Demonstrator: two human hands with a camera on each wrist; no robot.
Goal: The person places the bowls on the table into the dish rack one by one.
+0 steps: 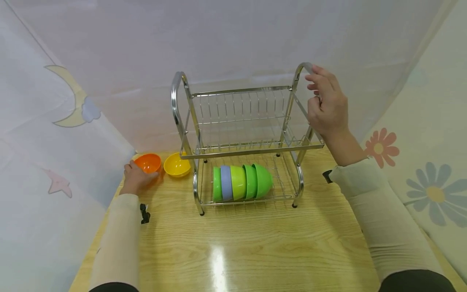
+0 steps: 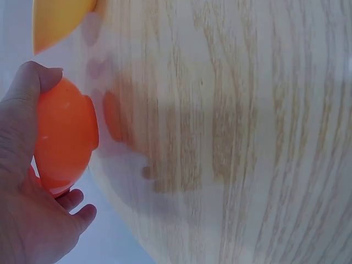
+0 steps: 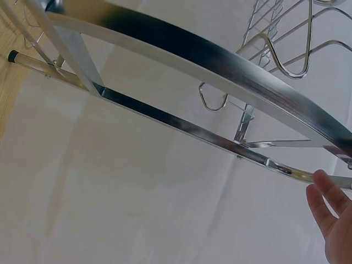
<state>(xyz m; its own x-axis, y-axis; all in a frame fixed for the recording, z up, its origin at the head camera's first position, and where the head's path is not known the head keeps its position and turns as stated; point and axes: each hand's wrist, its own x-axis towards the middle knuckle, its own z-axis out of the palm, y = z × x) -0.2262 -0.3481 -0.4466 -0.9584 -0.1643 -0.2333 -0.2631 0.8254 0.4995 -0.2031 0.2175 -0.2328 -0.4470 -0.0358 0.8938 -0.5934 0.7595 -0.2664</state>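
Note:
At the table's far left, my left hand (image 1: 136, 178) grips an orange bowl (image 1: 148, 163) by its side. In the left wrist view the thumb lies on one side of the orange bowl (image 2: 66, 137) and the fingers on the other; a gap shows between its foot and the tabletop. A yellow bowl (image 1: 177, 165) stands just right of it. My right hand (image 1: 329, 103) is raised at the top right handle of a two-tier metal dish rack (image 1: 251, 152). Its fingertips meet the rail (image 3: 297, 174) in the right wrist view, fingers loosely extended; the thumb is hidden there.
Several nested bowls (image 1: 238, 183), green, lavender and yellow-green, lie on their sides on the rack's lower tier. The upper tier (image 1: 242, 117) has upright wire dividers. Patterned cloth walls (image 1: 233, 44) enclose the wooden table (image 1: 262, 247) at the back and both sides.

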